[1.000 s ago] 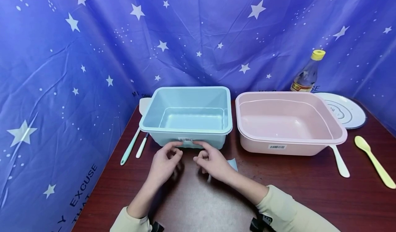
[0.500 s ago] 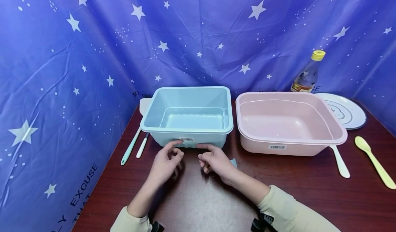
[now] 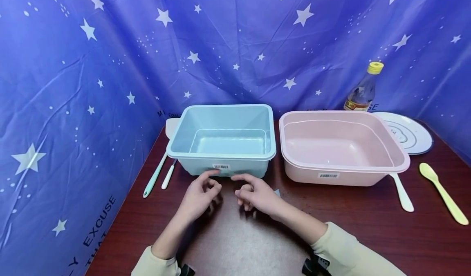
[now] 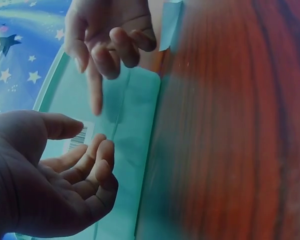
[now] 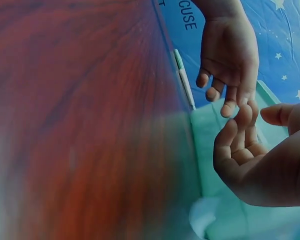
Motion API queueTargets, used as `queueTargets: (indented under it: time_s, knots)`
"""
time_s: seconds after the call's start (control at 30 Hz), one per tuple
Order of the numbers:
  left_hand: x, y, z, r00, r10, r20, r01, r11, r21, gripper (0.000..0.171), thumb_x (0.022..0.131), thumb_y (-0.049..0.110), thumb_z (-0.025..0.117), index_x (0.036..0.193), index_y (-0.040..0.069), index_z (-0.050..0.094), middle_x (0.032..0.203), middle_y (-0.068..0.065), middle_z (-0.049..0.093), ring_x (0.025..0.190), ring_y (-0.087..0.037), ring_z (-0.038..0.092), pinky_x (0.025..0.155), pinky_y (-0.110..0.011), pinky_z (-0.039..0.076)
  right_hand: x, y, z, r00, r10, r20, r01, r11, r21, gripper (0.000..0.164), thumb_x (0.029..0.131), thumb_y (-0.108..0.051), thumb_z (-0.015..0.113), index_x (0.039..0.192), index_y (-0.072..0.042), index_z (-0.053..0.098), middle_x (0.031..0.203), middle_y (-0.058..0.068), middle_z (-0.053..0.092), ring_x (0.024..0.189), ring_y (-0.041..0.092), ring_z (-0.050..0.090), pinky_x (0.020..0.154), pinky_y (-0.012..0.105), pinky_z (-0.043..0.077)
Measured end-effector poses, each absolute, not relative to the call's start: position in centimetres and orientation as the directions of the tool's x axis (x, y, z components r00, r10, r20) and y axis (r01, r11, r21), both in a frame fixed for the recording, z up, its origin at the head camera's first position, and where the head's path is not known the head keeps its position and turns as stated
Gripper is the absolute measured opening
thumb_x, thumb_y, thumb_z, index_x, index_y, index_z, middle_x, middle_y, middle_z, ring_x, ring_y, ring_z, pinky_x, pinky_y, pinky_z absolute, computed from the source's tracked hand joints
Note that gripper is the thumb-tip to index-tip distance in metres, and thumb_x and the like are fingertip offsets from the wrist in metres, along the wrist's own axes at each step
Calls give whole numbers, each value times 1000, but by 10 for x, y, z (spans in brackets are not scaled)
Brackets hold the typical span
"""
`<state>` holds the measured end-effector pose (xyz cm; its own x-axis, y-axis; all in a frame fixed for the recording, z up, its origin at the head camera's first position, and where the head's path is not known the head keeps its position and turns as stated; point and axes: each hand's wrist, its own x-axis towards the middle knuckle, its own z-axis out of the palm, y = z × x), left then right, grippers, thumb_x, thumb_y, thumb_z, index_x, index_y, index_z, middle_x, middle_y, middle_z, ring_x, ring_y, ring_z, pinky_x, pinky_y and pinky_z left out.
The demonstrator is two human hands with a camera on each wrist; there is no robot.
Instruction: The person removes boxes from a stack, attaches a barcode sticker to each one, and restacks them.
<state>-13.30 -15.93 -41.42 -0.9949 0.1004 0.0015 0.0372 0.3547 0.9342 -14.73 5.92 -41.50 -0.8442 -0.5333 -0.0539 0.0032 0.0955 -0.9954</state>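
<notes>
A light blue plastic basin with a barcode label on its front stands on the table, nothing inside it. My left hand is at its front wall, index finger extended near the label and the other fingers loosely bent. Facing it, my right hand has its index finger pointing left by the basin's lower front edge, the rest relaxed. Neither hand holds anything. Whether the fingertips touch the basin, I cannot tell. Both wrist views show the left hand and right hand with fingers loosely curved.
To the right stands a pink basin. Behind it are a yellow-capped bottle and a white plate. A yellow spoon and a white handle lie right; a mint-handled spatula and another white handle lie left. A blue scrap sits beside my right hand.
My right hand has shifted slightly right and toward me, its index fingertip lower on the basin's front. The left hand has barely moved, and the basins stand where they were.
</notes>
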Motion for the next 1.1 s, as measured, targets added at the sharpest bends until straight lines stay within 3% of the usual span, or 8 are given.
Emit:
queueTargets:
  time_s: [0.2,0.3,0.43,0.53,0.7,0.93,1.1]
  knots:
    - [-130,-147,-411,-983,184,23,82,320,944,36,96,5,66,131,7,61,98,-18,68,57,-40,64,48,-47,53,-142,87,-397,-850,-523,62,-145,120,-982,28,99,-5,61,126,2,60,73,7,62,67,25,61,59,30,54]
    - [-131,-135,-409,-970,233,70,144,318,937,36,96,5,67,131,6,62,99,-14,69,69,-36,67,59,-41,56,-138,102,-386,-847,-524,83,-199,170,-965,22,100,-6,61,121,-2,64,74,9,63,66,24,61,61,30,54]
    - [-132,-116,-406,-947,303,111,205,298,932,38,96,5,67,133,6,61,106,-13,68,84,-31,67,65,-41,56,-133,120,-370,-840,-532,105,-292,282,-914,20,99,-11,64,118,-11,66,79,6,65,67,22,62,62,28,50]
    - [-132,-103,-402,-928,349,130,242,300,923,40,96,7,67,135,9,60,113,-15,67,91,-27,66,65,-41,58,-130,133,-357,-832,-536,142,-375,355,-857,20,98,-15,67,117,-17,67,81,-2,66,70,18,62,64,27,48]
    - [-134,-82,-400,-898,404,174,317,319,893,44,96,11,68,139,12,58,122,-12,66,108,-26,64,82,-37,55,-129,154,-338,-800,-564,205,-471,379,-796,19,98,-16,67,118,-18,67,88,-8,66,79,12,62,71,28,51]
    - [-135,-54,-395,-881,435,186,340,309,888,58,94,13,71,147,20,49,136,-2,59,122,-30,58,87,-38,55,-131,184,-320,-807,-528,265,-516,411,-752,27,95,-10,71,121,-15,66,104,-4,67,92,14,64,78,33,55]
    - [-135,-39,-392,-878,457,143,322,342,883,72,94,19,73,156,22,36,147,-3,49,129,-31,53,90,-39,54,-130,212,-305,-820,-482,308,-543,485,-685,38,93,-12,74,129,-14,63,108,-2,68,98,16,64,83,35,55]
